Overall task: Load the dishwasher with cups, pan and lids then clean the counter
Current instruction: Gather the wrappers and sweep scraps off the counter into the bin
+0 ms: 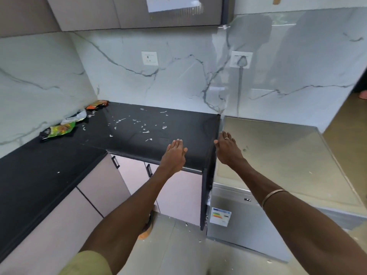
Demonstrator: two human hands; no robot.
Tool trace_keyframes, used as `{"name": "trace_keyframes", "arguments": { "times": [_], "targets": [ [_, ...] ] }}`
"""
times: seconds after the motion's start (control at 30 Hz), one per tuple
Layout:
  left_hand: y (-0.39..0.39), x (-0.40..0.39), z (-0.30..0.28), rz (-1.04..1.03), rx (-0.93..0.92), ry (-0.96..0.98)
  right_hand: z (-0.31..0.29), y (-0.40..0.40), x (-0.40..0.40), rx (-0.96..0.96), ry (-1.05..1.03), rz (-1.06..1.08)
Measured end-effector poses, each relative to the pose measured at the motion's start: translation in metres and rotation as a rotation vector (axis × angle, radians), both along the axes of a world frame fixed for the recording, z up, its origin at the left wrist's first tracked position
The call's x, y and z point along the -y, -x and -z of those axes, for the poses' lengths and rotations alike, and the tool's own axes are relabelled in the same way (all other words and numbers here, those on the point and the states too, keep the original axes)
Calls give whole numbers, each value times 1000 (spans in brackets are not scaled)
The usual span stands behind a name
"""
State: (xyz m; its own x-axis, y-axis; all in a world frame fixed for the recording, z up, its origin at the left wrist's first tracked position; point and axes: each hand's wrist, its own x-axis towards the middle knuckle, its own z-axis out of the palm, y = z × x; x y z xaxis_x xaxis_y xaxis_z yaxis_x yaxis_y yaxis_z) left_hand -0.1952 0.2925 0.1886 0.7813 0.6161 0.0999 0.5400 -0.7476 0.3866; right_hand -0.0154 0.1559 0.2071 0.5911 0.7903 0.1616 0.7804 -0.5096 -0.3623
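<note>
I see my left hand [175, 153] flat on the counter [139, 139] near its front edge, and my right hand [228, 148] just beside it at the counter's right end. Beyond my left hand, paper scraps [143, 126] lie scattered across the counter. Farther left, toward the back corner, three snack wrappers [59, 131] lie in a row along the wall. To the right of my right hand sits the dishwasher [278, 155], its top lower than the counter. Below my left hand are cabinet doors [127, 175]. On the wall behind are two sockets [150, 58], one beyond each hand.
</note>
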Motion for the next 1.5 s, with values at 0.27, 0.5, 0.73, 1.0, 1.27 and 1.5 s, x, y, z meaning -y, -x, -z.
{"name": "trace_keyframes", "arguments": {
  "times": [0.27,0.5,0.73,1.0,1.27,1.5],
  "targets": [
    [26,-100,-13,-281,-1,-9,-13,-1,-135,15,51,-215],
    [84,-167,-16,-512,18,10,-14,33,-245,48,49,-413],
    [153,-248,-15,-666,38,49,-13,88,-355,42,54,-535],
    [219,-350,-19,-769,53,52,-13,143,-489,5,45,-599],
    [235,-432,0,-784,81,108,-5,195,-595,-23,37,-654],
    [247,-515,17,-846,83,162,9,210,-694,-47,78,-701]
  ]
}}
